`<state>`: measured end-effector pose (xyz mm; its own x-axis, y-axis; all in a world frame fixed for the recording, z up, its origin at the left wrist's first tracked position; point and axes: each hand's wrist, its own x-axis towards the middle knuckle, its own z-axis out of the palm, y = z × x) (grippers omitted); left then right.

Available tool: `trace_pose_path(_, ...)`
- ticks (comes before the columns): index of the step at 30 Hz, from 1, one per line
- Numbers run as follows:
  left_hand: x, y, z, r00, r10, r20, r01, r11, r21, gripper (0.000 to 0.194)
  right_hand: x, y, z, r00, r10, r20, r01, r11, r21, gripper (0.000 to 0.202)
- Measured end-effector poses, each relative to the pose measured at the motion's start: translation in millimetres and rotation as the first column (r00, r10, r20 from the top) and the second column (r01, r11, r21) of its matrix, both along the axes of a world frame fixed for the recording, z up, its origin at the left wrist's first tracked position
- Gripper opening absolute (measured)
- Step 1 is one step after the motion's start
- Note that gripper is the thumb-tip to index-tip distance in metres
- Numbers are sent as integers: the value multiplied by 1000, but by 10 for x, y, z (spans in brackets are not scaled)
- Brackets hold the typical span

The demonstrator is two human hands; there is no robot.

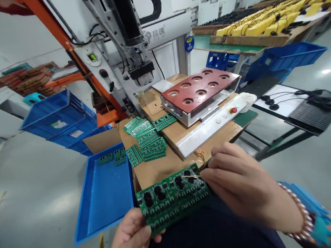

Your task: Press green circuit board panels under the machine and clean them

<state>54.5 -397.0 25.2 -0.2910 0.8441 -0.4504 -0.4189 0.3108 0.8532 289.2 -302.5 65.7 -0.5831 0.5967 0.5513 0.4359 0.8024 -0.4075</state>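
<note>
A green circuit board (169, 205) with several round black components is tilted up in front of me. My left hand (132, 236) grips its lower left corner, thumb on the front face. Between the pinched fingertips of my right hand (238, 179) is a thin pale wooden stick (191, 176). Its tip reaches a black component on the right half of the board. On the bench behind lies a spread pile of green circuit boards (149, 139), touched by neither hand.
A red plate with round holes (200, 89) sits on the bench machine, below its vertical head (141, 69). The white control bar (206, 126) carries a red button (233, 110). At the left stands a blue tray (108, 195) holding a few boards; black cables (312, 100) lie on the right-hand table.
</note>
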Motion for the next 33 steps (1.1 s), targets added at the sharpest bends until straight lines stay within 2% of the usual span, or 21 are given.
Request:
trace_pose_path(8, -1, 4, 6, 999, 40, -21, -40, 999, -9, 16, -3, -27, -1, 1000, 13, 9, -13, 1000, -5, 15)
trace_pose_path(33, -2, -1, -1, 1000, 30, 2, -30, 999, -18, 18, -41, -81, -3, 999, 33, 25, -32, 999, -24, 15)
